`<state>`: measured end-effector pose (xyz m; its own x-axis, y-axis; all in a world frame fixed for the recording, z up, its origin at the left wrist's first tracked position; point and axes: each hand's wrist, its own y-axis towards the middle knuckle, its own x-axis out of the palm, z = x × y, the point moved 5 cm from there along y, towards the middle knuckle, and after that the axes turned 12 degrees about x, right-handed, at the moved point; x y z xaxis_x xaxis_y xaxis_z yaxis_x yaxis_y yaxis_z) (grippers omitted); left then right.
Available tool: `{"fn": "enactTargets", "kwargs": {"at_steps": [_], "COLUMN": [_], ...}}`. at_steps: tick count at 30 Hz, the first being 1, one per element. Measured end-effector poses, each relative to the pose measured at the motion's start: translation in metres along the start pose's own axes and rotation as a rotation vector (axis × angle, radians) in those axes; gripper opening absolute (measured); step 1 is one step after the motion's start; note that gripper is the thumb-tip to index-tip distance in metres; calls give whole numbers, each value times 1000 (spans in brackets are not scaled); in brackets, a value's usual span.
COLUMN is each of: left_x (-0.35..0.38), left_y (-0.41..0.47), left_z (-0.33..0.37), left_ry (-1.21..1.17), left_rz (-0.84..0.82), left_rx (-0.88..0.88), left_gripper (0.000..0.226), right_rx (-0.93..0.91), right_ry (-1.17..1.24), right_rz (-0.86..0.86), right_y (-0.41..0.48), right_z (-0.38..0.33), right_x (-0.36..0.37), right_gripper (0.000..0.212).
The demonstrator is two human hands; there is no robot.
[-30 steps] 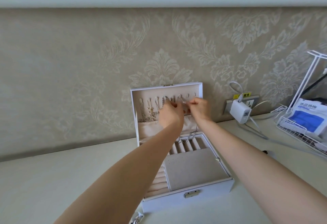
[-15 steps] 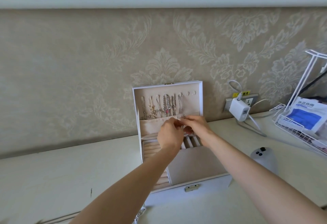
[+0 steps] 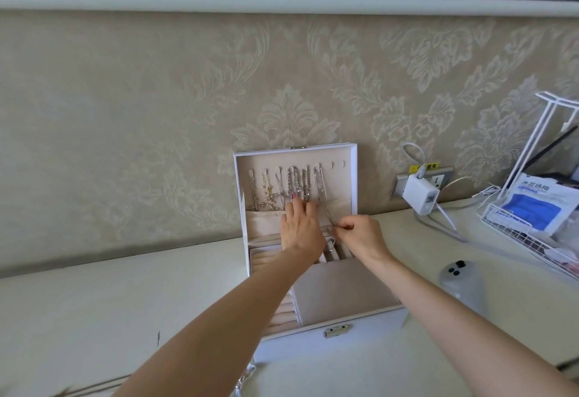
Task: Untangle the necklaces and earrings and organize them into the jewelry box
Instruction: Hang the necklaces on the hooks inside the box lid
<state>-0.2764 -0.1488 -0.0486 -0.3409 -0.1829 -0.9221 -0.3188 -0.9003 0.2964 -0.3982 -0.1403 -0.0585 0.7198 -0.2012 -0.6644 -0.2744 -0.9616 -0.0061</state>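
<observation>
Pinching the necklace (image 3: pixel 322 196) low in the right grip (image 3: pixel 360 236), we press the left grip (image 3: pixel 300 227) flat on the lid pocket (image 3: pixel 266 224), presumably steadying it so the loose end tucks inside.

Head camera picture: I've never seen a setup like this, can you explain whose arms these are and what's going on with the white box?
There is no machine here: a person wears one camera on the head, looking forward and down, so the two bare arms are their own. On the cream desk stands an open white jewelry box with beige lining; several necklaces hang from hooks in its raised lid. The left hand lies flat, fingers straight, against the lid's fabric pocket. The right hand pinches the lower end of a thin silver chain necklace hanging from a hook. To the right are a white plug-in charger, a grey rounded device and a white wire rack.
</observation>
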Motion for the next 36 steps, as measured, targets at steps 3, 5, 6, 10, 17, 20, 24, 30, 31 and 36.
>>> {"fn": "enactTargets", "kwargs": {"at_steps": [3,5,6,10,17,20,24,30,31,36], "left_x": [0,0,0,1,1,-2,-17,-62,-66,-54], "left_y": [4,5,6,5,4,2,-11,-59,-70,-122], "left_z": [1,1,1,-2,-2,-3,-8,-45,-55,-98], "left_ry": [-2,-12,-20,-33,-87,-100,-173,-150,-134,8], "left_rz": [-19,-16,-14,-20,-12,-18,53,175,167,-221], "left_rx": [-14,-12,-10,10,26,45,122,18,-43,-291], "left_gripper": [54,51,47,41,44,47,43,15,13,22], "right_rx": [-28,13,50,66,75,51,16,-59,-63,-84], "right_ry": [130,313,434,702,434,263,229,200,187,125], "right_rz": [-10,-21,-62,-145,-130,-65,-39,-135,-162,-318], "right_y": [12,22,27,44,59,57,41,-17,-27,-78], "right_z": [-21,-37,-44,-72,-64,-48,-42,-52,-53,-62], "right_x": [-14,-23,-25,-33,-22,-15,-10,6,10,34], "right_gripper": [24,12,7,13,18,22,28,22,20,17]}}
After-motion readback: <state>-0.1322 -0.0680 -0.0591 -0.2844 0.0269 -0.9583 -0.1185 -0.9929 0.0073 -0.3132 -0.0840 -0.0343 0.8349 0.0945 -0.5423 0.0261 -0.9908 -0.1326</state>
